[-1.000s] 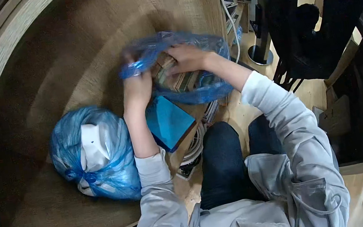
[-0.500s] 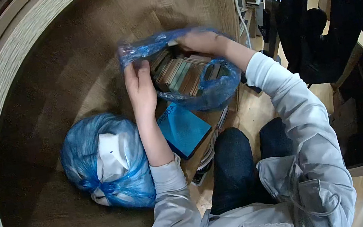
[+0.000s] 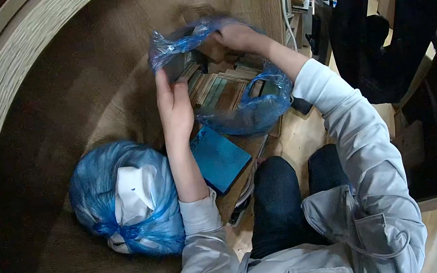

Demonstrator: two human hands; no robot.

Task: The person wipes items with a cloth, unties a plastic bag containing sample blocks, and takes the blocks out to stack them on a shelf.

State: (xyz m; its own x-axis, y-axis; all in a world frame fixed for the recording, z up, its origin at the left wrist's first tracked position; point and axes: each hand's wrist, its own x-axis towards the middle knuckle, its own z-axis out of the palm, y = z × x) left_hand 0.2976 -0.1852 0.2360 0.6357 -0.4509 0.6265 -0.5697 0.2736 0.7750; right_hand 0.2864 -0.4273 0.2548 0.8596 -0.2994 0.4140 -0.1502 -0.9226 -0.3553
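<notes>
A thin blue plastic bag stands with its mouth open, holding a packed row of thin book-like items with worn edges. My left hand grips the left side of its rim, the fingertips partly hidden by the plastic. At the far side of the mouth, my right hand is closed on the rim, its fingers blurred and partly covered. Beside my left forearm sits a full, knotted blue plastic bag with white material showing through. A flat blue book or box with dark handwriting lies just nearer than the open bag.
Everything rests on a brown wooden tabletop with a pale curved edge. More papers or books lie by its near edge, beside my knees. Shelves with books and a dark chair-like shape stand at the right.
The far rim of the bag has been raised and pulled away, so its mouth is wider. Both hands have moved slightly, and more of the contents shows.
</notes>
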